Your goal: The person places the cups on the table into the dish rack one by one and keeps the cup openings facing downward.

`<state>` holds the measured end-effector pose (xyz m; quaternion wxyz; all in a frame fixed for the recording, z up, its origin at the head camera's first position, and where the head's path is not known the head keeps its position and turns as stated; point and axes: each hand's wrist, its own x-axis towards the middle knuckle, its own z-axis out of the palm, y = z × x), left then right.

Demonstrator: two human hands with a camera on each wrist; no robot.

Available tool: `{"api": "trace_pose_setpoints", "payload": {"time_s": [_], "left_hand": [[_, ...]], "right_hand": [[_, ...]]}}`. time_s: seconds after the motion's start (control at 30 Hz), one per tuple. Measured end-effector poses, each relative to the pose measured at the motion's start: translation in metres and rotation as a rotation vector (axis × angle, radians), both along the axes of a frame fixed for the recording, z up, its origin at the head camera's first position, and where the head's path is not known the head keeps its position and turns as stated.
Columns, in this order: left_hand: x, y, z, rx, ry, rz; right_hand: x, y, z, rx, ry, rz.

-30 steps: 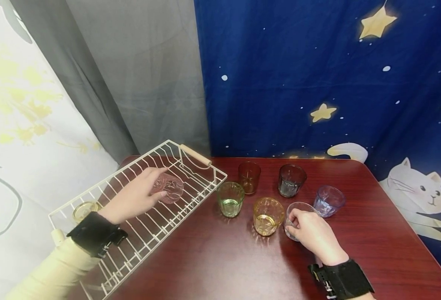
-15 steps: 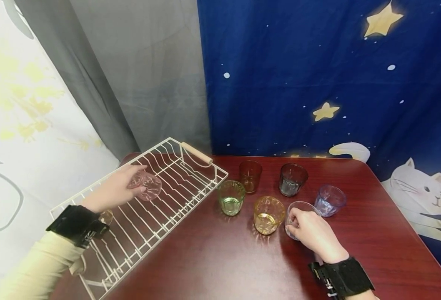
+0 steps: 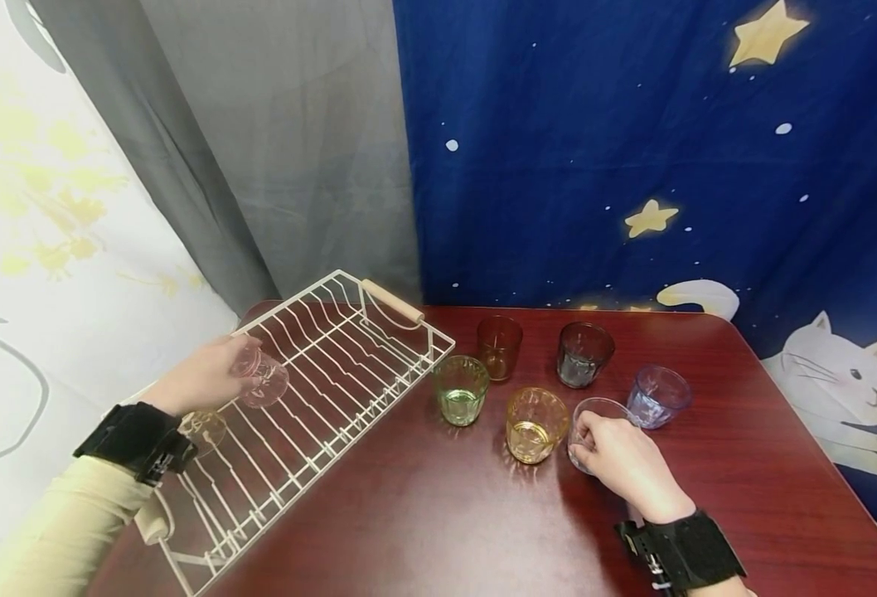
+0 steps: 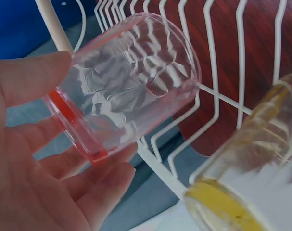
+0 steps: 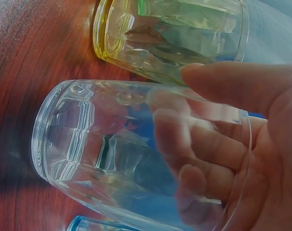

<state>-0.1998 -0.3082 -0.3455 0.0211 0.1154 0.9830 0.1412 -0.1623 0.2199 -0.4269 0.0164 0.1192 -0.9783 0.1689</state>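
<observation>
My left hand (image 3: 198,378) grips a pink glass (image 3: 265,385) by its thick base, over the left part of the white wire dish rack (image 3: 341,377). In the left wrist view, the thumb lies on one side of the pink glass and fingers on the other, its mouth pointing away from the palm. A pale yellow glass (image 4: 247,154) is right beside it in the rack, partly behind my wrist. My right hand (image 3: 627,464) holds a clear glass (image 5: 102,144) that stands upright on the table, thumb outside near the rim and fingers seen through the wall.
Around the clear glass stand a yellow glass (image 3: 535,427), a green glass (image 3: 461,391), a brown glass (image 3: 499,348), a dark grey glass (image 3: 583,356) and a blue glass (image 3: 658,398). The rack has wooden handles (image 3: 392,301). Curtains hang behind the table (image 3: 438,514).
My left hand has carried the pink glass leftward along the rack, from its middle toward the pale yellow glass. The right hand has stayed on the clear glass.
</observation>
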Motion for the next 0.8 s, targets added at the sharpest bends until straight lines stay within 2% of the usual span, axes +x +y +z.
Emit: {"api": "trace_pose_setpoints", "payload": {"time_s": [0.2,0.47,0.8], "left_hand": [[-0.004,-0.011,-0.006,-0.035,-0.003,0.003],[0.001,-0.022,-0.016,-0.028,-0.044,0.025],[-0.004,-0.027,-0.020,-0.075,-0.027,-0.002]], "right_hand": [[0.000,0.000,-0.002,0.002,0.001,-0.013],[0.001,0.000,-0.003,-0.012,-0.003,-0.004],[0.003,0.000,0.000,-0.013,0.002,-0.008]]}}
